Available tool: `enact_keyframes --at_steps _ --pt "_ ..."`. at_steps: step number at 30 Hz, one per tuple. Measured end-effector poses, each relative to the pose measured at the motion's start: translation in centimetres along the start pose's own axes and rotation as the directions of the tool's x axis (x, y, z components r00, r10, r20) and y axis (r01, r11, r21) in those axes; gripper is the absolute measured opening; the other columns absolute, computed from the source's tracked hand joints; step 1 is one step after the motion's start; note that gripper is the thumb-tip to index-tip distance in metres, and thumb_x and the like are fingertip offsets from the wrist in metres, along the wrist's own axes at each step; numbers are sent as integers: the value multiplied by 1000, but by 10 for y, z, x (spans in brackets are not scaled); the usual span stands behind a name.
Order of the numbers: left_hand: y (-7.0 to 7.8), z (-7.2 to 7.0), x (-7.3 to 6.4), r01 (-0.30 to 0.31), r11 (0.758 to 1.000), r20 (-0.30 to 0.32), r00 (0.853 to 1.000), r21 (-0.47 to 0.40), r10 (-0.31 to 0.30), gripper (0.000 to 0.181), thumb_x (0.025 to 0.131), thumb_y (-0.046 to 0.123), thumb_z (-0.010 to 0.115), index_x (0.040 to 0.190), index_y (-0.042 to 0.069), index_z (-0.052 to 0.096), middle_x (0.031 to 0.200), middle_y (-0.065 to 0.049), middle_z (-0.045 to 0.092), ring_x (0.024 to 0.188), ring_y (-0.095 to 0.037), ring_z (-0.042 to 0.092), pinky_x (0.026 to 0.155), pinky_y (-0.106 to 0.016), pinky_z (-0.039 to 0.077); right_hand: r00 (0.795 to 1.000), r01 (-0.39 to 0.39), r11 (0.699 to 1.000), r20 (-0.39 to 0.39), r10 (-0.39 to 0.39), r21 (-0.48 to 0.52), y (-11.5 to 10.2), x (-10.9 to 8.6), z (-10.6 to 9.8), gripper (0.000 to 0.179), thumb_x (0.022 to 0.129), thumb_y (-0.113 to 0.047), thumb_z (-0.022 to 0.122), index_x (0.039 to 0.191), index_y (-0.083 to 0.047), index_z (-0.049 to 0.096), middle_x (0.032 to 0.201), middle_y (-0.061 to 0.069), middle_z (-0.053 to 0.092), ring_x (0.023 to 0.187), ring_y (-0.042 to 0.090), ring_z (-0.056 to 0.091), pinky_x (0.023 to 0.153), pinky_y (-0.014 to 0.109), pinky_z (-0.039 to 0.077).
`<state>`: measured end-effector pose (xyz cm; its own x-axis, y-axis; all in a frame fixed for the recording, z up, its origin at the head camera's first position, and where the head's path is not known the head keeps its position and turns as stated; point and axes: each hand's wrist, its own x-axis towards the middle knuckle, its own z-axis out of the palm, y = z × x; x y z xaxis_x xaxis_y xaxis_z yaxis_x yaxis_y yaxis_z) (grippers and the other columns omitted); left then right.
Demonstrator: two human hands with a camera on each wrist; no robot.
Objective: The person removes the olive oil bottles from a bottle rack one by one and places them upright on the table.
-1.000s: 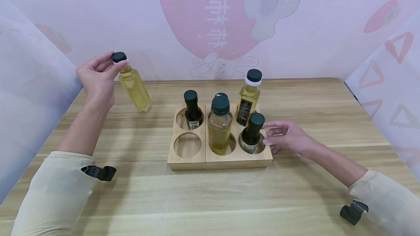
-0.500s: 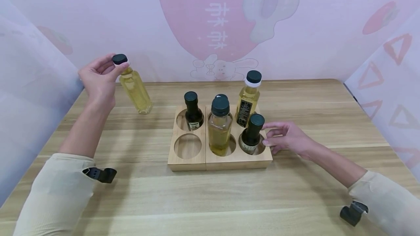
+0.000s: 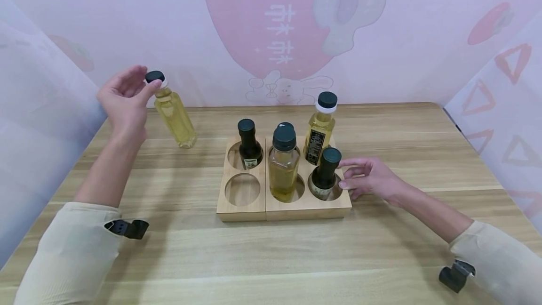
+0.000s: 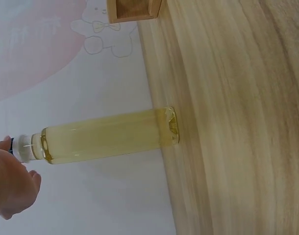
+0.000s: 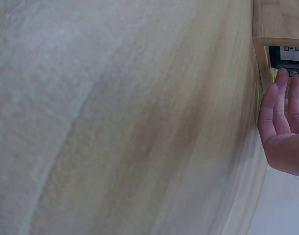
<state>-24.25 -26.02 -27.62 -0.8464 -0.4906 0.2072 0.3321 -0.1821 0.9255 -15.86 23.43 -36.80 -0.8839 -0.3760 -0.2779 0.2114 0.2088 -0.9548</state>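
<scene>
At the table's left back, a bottle of yellow oil (image 3: 175,119) with a dark cap and white collar stands on the wood. My left hand (image 3: 124,100) is at its cap, thumb in front at the neck and fingers loosely spread behind; in the left wrist view the hand is partly cut off. A wooden bottle rack (image 3: 241,208) stands mid-table. My right hand (image 3: 370,178) lies along its right side, fingers fairly straight, thumb at the top edge. In the right wrist view its fingertips reach the rack's open side, near a dark bottle (image 5: 286,56) inside.
The rack holds a small dark bottle (image 3: 250,147) at left back, a yellow oil bottle (image 3: 283,173) front middle hiding another behind it, a labelled oil bottle (image 3: 319,131) right back and a dark bottle (image 3: 325,173) right front. Its front-left hole (image 3: 243,189) shows bare wood.
My left fingers have loosened and spread off the oil bottle's cap, and the hand has shifted slightly left. The bottle and my right hand stay in place.
</scene>
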Motion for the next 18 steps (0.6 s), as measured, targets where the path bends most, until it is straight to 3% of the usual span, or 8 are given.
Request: enact_keyframes --at_steps 7,12,18 --pt "9 7 -7 -141 990 -15 990 -6 141 40 76 -9 87 113 3 78 116 -6 76 124 -17 64 109 -16 44 1000 0 1000 -2 1 8 -1 0 0 42 87 1 80 126 -7 67 95 4 67 74 15 68 68 37 64" --pt "15 18 -16 -239 970 -4 971 -52 239 34 76 -15 83 107 -1 79 108 -8 78 122 -19 65 111 -20 44 1000 2 1000 4 -2 9 -1 0 0 41 87 1 80 126 -8 68 95 5 67 74 15 69 68 37 64" --pt "21 31 -31 -331 939 51 940 -88 337 29 78 -19 78 104 -7 78 103 -10 79 123 -23 66 114 -28 45 1000 3 1000 4 -3 16 -1 -1 1 41 88 2 79 126 -8 68 95 5 67 73 16 68 68 37 64"
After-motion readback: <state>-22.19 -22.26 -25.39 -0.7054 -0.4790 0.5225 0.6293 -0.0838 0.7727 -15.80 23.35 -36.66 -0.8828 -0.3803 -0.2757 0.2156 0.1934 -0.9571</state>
